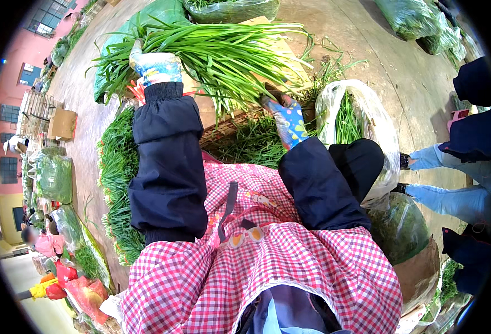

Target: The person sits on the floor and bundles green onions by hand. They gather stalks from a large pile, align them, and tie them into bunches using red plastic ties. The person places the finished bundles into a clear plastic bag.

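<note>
My left hand, in a flower-patterned glove, grips a large bunch of long flat green leaves, probably garlic chives. The bunch lies sideways, its paler stalk ends fanning out to the right. At its lower right edge is my right hand, gloved alike, with dark-stained fingers against the stalks; whether they pinch any is unclear. Beneath the bunch shows a pale yellow board. Orange-red strips hang beside my left wrist. Loose green leaves lie in front of my checked apron.
Banded green bundles are stacked at my left. By my right knee stands a clear plastic bag holding greens. A person in jeans is at the right. Filled plastic sacks sit on the concrete floor farther off.
</note>
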